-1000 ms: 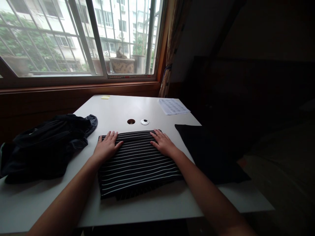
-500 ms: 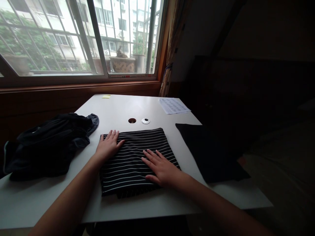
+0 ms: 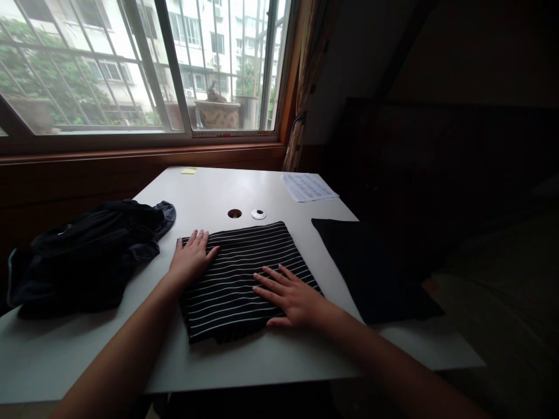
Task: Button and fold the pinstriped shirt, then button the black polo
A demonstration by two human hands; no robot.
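A black garment with thin white stripes (image 3: 238,267) lies folded into a flat, roughly square shape on the white table (image 3: 244,372). My left hand (image 3: 193,253) rests flat on its far left corner, fingers spread. On its right side, nearer to me, lies my right hand (image 3: 292,297), also flat with the fingers apart. A dark, ribbed-looking edge of cloth peeks out under the near side of the fold. Neither hand grips the cloth.
Dark crumpled clothing (image 3: 91,256) is heaped at the left. A flat dark cloth (image 3: 371,273) hangs toward the table's right edge. Printed papers (image 3: 309,187), a yellow sticky note (image 3: 188,171), a cable hole (image 3: 234,213) and its round white cover (image 3: 258,214) are farther back.
The striped garment has turned slightly counterclockwise, its near left corner shifting right and its far edge moving away from me. My right hand has slid a little to the right with it.
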